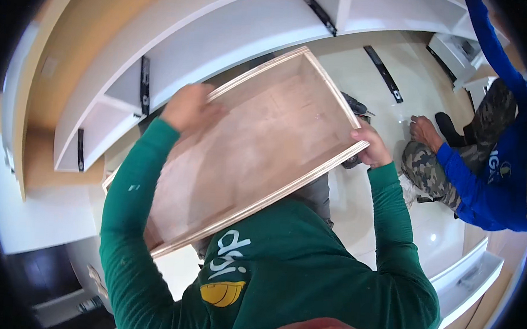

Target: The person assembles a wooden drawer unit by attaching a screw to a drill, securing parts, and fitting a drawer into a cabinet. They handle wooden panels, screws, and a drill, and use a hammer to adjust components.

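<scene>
A shallow, open wooden drawer box [274,194] with pale plywood edges lies tilted across my lap, its inside facing up. My right hand [375,146] grips the box at its near right corner, the thumb over the rim and the other fingers mostly hidden beneath. At the far left rim is my left hand [188,108]. Its fingers reach over the inside of the box and are smeared by motion, so their hold cannot be made out. Just beyond the right side, partly hidden by the box, a dark power drill [355,104] rests on the floor.
A white cabinet carcass [221,51] with black drawer slides [144,86] curves along the far side. Another black slide [384,74] lies on the tiled floor. To the right sits a co-worker [481,168] in blue. A white drawer [470,276] stands at the lower right.
</scene>
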Motion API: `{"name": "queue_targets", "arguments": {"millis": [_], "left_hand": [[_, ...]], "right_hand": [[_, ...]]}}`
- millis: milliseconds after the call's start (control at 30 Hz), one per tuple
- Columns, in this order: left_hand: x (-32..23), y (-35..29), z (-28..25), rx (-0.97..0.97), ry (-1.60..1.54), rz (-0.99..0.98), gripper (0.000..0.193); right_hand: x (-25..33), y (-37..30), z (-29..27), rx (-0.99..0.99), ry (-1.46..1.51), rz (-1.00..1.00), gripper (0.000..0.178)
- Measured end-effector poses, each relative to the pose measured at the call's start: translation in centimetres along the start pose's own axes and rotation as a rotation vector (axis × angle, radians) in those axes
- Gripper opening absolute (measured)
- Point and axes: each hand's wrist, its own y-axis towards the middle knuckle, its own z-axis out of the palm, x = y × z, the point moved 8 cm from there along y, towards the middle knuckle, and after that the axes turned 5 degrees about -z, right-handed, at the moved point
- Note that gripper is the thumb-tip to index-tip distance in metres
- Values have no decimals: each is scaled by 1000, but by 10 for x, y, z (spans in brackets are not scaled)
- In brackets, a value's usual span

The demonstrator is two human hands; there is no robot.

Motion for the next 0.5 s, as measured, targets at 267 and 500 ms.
{"name": "queue_targets", "arguments": {"millis": [267, 500], "left_hand": [[305, -352, -51, -105, -184, -948, 77], [183, -368, 80, -238, -1138, -918, 44]], "right_hand": [[22, 34, -20, -83, 71, -8, 72], [1, 73, -23, -101, 39, 77, 68]]}}
